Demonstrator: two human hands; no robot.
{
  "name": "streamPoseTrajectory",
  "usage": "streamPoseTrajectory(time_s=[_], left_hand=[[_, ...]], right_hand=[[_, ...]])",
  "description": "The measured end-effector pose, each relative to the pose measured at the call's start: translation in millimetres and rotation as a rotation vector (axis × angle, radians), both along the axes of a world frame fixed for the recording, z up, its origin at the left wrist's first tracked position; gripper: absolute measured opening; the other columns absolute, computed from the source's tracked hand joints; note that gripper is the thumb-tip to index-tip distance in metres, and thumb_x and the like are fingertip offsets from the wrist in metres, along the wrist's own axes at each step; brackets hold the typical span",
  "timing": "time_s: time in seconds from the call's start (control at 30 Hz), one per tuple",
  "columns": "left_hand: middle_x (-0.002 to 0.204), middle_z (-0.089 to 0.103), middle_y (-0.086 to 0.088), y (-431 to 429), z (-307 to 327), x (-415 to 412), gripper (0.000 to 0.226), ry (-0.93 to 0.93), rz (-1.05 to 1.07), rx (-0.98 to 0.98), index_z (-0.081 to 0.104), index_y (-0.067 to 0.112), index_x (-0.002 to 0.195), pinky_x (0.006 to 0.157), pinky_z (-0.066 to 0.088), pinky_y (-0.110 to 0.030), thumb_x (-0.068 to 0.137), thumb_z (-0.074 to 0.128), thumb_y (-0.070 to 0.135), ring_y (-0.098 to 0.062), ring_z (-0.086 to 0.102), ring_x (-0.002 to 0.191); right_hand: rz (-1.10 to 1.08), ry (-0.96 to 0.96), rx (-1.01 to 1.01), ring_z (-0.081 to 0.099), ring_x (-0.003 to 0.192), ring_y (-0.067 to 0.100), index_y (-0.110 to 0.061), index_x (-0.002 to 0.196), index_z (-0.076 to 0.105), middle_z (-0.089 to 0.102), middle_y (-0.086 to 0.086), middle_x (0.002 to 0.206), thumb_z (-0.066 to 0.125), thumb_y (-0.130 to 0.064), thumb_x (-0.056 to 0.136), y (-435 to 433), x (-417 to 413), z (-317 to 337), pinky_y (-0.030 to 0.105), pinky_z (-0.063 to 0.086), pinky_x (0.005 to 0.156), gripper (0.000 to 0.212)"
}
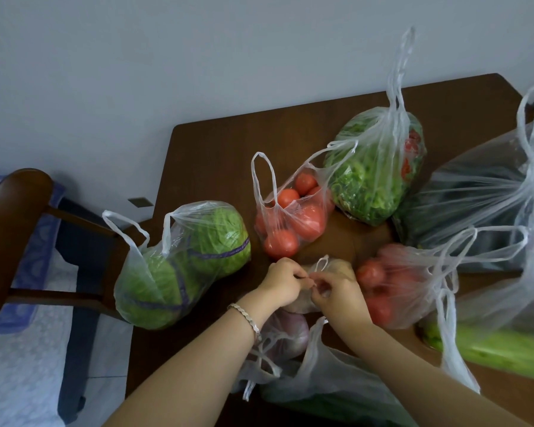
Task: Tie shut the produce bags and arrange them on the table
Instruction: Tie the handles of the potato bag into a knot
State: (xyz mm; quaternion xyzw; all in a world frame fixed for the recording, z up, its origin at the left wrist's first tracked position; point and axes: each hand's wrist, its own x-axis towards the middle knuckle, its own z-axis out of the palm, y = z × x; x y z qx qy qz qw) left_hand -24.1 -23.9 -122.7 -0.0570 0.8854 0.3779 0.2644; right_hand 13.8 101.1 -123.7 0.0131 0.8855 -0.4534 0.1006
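Far left of the grip, a chair (19, 229) is standing off the table (216, 155), clear of the work. Left of the hands, the cabbage bag (182, 266) is lying on its side with its handles loose and apart, so it probably still needs a knot. Just beyond the hands, the small tomato bag (290, 217) is sitting with one loop standing up, also untied.

The left hand (282, 283) and the right hand (336, 295) are meeting over a pale bag (336, 269), the potato-coloured one directly under them. Both hands are closing their fingertips on its thin handles, pinching them tight and close together; this looks like a knot being drawn, with one small loop poking up above the knuckles. Holding the handles low and near the load likely keeps the bag from slumping open.

Nearer the person, under the wrists, an onion bag (287, 331) is lying already knotted. Right of the grip, a second tomato bag (392, 288) is resting, handles splayed. Beyond it, the greens bag (373, 167) and a dark bag (475, 204) are waiting.
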Motion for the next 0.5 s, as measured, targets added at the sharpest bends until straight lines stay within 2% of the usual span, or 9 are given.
streamPoseTrajectory(time_s=[0.07, 0.13, 0.23, 0.3, 0.4, 0.5], left_hand=[[0.099, 0.063, -0.013, -1.8, 0.1, 2.5, 0.014, 0.023, 0.0, 0.02, 0.072, 0.001, 0.084, 0.097, 0.04, -0.034, 0.081, 0.067, 0.014, -0.028, 0.055, 0.105], [0.094, 0.061, -0.009, -3.6, -0.6, 5.3, 0.013, 0.044, -0.012, 0.037, 0.072, 0.0, 0.084, 0.09, 0.04, -0.027, 0.08, 0.068, 0.012, -0.026, 0.057, 0.102], [0.102, 0.057, -0.007, -5.3, -3.2, 10.1, 0.015, 0.077, -0.009, 0.04, 0.072, 0.001, 0.086, 0.095, 0.041, -0.028, 0.079, 0.069, 0.013, -0.024, 0.056, 0.104], [0.109, 0.057, -0.008, -6.4, -5.7, 13.2, 0.015, 0.102, 0.0, 0.035, 0.072, 0.001, 0.085, 0.096, 0.042, -0.03, 0.079, 0.069, 0.015, -0.023, 0.055, 0.104], [0.108, 0.057, -0.009, -7.6, -7.8, 17.4, 0.015, 0.148, 0.014, 0.044, 0.07, 0.001, 0.083, 0.089, 0.043, -0.024, 0.079, 0.068, 0.015, -0.021, 0.056, 0.101], [0.101, 0.057, -0.008, -9.0, -9.1, 20.3, 0.014, 0.178, 0.031, 0.093, 0.07, -0.001, 0.084, 0.083, 0.042, -0.021, 0.079, 0.068, 0.013, -0.02, 0.058, 0.096]], right_hand=[[0.068, 0.007, 0.047, 0.058, 0.08, 0.018, -0.009, 0.098, 0.071, 0.069, 0.01, 0.088, 0.059, -0.001, 0.078, -0.7, -2.5, 1.2, 0.016, 0.038, 0.069, 0.024], [0.084, -0.02, 0.037, 0.057, 0.074, 0.019, -0.006, 0.097, 0.071, 0.071, 0.015, 0.087, 0.059, -0.002, 0.079, -0.2, -6.9, 3.7, 0.021, 0.04, 0.069, 0.022], [0.122, -0.083, 0.109, 0.056, 0.069, 0.024, -0.006, 0.092, 0.073, 0.071, 0.02, 0.082, 0.06, -0.008, 0.08, 0.3, -14.5, 3.3, 0.027, 0.043, 0.07, 0.018], [0.181, -0.118, 0.198, 0.056, 0.076, 0.023, -0.007, 0.092, 0.071, 0.07, 0.017, 0.088, 0.057, -0.014, 0.082, -0.5, -15.6, 4.1, 0.026, 0.043, 0.076, 0.018], [0.177, -0.124, 0.188, 0.059, 0.095, 0.026, -0.004, 0.094, 0.065, 0.067, 0.015, 0.098, 0.054, -0.013, 0.086, -1.7, -14.1, 4.8, 0.029, 0.043, 0.083, 0.017], [0.186, -0.054, 0.21, 0.058, 0.094, 0.027, -0.001, 0.089, 0.067, 0.066, 0.017, 0.095, 0.055, -0.01, 0.084, -1.5, -14.0, 6.2, 0.028, 0.039, 0.08, 0.015]])
